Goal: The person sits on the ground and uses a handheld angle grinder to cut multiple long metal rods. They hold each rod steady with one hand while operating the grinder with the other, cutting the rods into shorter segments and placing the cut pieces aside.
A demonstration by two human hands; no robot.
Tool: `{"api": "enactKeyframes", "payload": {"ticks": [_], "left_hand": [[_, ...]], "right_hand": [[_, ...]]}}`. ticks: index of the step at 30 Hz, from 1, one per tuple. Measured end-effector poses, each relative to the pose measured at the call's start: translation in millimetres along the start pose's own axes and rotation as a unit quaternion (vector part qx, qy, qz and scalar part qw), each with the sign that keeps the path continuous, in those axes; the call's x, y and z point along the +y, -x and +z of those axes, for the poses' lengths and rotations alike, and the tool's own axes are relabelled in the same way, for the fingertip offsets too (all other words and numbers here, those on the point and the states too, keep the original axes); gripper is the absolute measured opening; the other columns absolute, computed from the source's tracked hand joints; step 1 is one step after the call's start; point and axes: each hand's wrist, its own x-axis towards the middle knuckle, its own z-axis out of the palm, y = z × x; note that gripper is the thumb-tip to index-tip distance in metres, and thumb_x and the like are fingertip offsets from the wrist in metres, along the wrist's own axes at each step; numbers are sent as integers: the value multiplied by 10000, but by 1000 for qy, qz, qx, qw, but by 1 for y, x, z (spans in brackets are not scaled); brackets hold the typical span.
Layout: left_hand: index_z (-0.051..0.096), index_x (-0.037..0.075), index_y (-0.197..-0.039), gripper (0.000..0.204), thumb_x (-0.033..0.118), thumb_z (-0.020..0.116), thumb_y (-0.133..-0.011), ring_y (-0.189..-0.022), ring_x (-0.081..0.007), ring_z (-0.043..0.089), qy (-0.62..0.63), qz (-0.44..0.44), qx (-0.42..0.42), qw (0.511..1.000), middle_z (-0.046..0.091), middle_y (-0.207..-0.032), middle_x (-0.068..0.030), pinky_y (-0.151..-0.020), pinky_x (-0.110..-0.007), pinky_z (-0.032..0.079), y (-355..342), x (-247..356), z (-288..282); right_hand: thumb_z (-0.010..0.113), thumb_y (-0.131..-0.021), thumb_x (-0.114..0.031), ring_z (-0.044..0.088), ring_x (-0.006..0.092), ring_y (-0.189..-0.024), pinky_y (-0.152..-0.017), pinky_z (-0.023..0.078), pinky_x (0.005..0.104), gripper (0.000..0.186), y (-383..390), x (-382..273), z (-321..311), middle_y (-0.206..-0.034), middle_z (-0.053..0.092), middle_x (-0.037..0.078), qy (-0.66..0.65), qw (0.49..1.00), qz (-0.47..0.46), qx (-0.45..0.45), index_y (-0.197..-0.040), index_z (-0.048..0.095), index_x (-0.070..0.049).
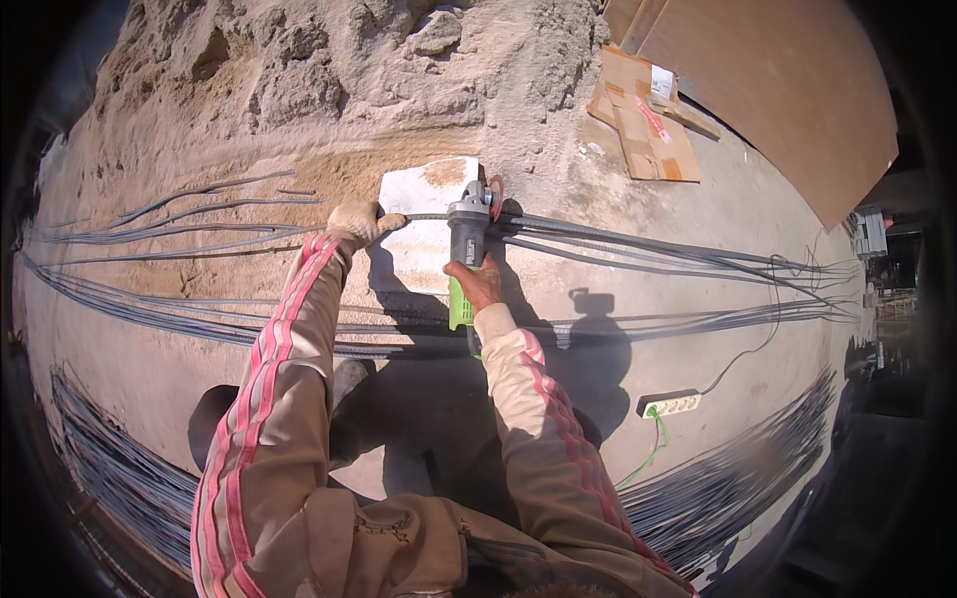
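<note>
My right hand (477, 282) is bare and wrapped round the green and dark grey body of an angle grinder (467, 234). The grinder's reddish cutting disc (495, 197) faces right, at the left ends of a rebar bundle (598, 236); whether it touches them I cannot tell. My left hand (364, 221), in a pale work glove, is closed round a rebar (427, 216) that runs across a white board (409, 264) toward the grinder head. The board lies on the ground under the grinder and the rebar.
A sand heap (299, 80) rises ahead. Flattened cardboard (648, 130) and a large brown panel (788, 90) lie at the far right. A power strip (669, 404) with a green cord sits at the right. Rebar piles lie at near left (125, 458) and near right (728, 478).
</note>
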Motion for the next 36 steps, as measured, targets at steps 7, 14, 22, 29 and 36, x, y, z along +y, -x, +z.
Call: {"api": "enactKeyframes", "payload": {"ticks": [7, 14, 22, 29, 36], "left_hand": [[766, 11, -1070, 943, 882, 502, -823, -999, -416, 720, 14, -1, 1, 1000, 752, -991, -252, -889, -498, 544, 4, 4, -1], [774, 38, -1087, 919, 877, 509, -822, -994, -390, 735, 19, -4, -14, 1000, 768, -983, -221, -892, -486, 553, -3, 2, 1], [764, 31, -1119, 927, 873, 506, -829, -1005, -400, 731, 27, -5, -10, 1000, 763, -1017, -233, -897, -491, 555, -3, 0, 3], [772, 26, -1025, 866, 838, 531, -846, -966, -408, 726, 24, -2, 6, 1000, 754, -946, -239, -863, -497, 548, 0, 3, 3], [774, 21, -1035, 874, 840, 534, -844, -970, -411, 727, 25, -7, 10, 1000, 754, -953, -244, -874, -498, 551, 3, -1, 3]], "right_hand": [[863, -606, -433, 697, 395, -1048, -928, 547, 415, 998, 5, 0, 0, -1157, 692, 287, 19, 999, -35, 34, -1342, 530, 152], [840, -603, -475, 614, 451, -1242, -1048, 498, 401, 1166, -8, 11, 2, -1320, 601, 375, 25, 999, -14, 14, -1435, 409, 219], [844, -601, -463, 603, 448, -1269, -1068, 495, 398, 1213, -10, 6, -2, -1370, 573, 376, 26, 999, -4, -19, -1493, 356, 198], [849, -602, -462, 630, 444, -1208, -1026, 513, 412, 1138, -11, 14, 3, -1308, 612, 357, 38, 999, -14, 22, -1440, 432, 186], [883, -643, -301, 684, 306, -999, -845, 563, 385, 1093, -7, 3, 5, -1172, 674, 236, 21, 1000, -7, 11, -1491, 371, 162]]}}
